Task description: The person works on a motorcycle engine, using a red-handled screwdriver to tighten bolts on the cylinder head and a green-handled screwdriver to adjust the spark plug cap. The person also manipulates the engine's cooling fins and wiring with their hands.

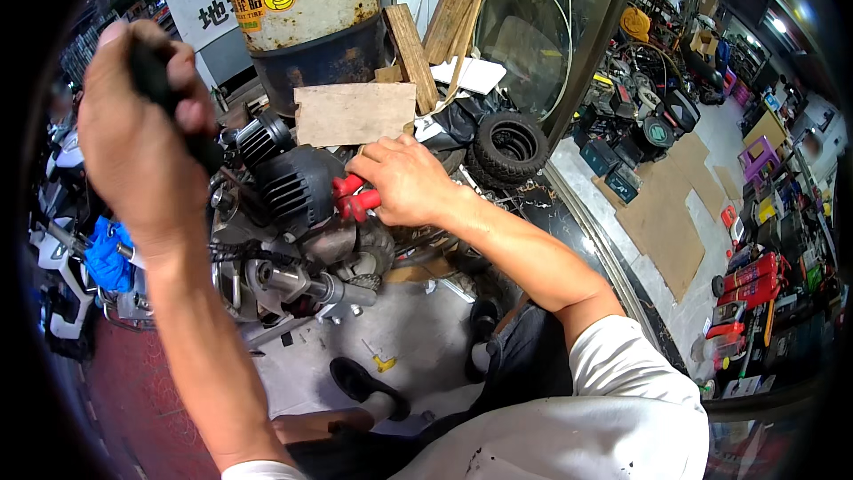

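Note:
My left hand [142, 156] is raised at the left, close to the camera, with its fingers wrapped round a dark, blurred object [153, 80] whose kind I cannot make out. Lower and to the right, my right hand [404, 180] grips a tool with red handles [358, 200], which looks like pliers. Its working end is hidden against a black finned housing [302, 185]. Around that housing lie metal machine parts, among them a silver cylindrical shaft [298, 283] and a smaller finned motor [262, 137].
A rusty drum [311, 40], a wooden board [355, 114] and planks [410, 54] stand behind the parts. Stacked tyres [511, 150] sit beside the glass door. A yellow-handled tool [384, 363] lies on the floor by my foot. Flattened cardboard [657, 222] covers floor at right.

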Demonstrator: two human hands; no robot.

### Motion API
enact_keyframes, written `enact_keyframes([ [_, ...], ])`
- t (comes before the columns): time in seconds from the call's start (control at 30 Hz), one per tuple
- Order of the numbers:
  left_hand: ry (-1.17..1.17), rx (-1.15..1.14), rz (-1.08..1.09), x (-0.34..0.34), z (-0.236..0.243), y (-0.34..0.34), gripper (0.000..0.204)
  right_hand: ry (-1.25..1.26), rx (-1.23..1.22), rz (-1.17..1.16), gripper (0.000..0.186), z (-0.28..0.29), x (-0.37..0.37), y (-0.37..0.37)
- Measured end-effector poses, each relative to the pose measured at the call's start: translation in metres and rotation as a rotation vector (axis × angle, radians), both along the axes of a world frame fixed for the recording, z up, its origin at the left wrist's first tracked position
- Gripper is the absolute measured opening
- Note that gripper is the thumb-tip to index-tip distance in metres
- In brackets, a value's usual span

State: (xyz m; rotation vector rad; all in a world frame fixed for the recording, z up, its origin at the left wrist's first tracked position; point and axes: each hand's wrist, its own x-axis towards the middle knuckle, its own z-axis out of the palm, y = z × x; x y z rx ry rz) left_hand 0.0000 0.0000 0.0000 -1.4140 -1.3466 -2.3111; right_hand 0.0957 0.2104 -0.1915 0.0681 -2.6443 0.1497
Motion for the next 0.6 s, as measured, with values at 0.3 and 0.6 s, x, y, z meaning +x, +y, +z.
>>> enact_keyframes([
  [0.3, 0.053, 0.006, -0.291, -0.029, 0.029, -0.01, 0.026, 0.029, -0.005, 0.016, 0.051, -0.004, 0.003, -0.007],
  [0.6, 0.031, -0.138, -0.561, -0.019, 0.024, 0.002, 0.03, 0.021, -0.029, -0.026, 0.043, -0.006, 0.003, -0.008],
])
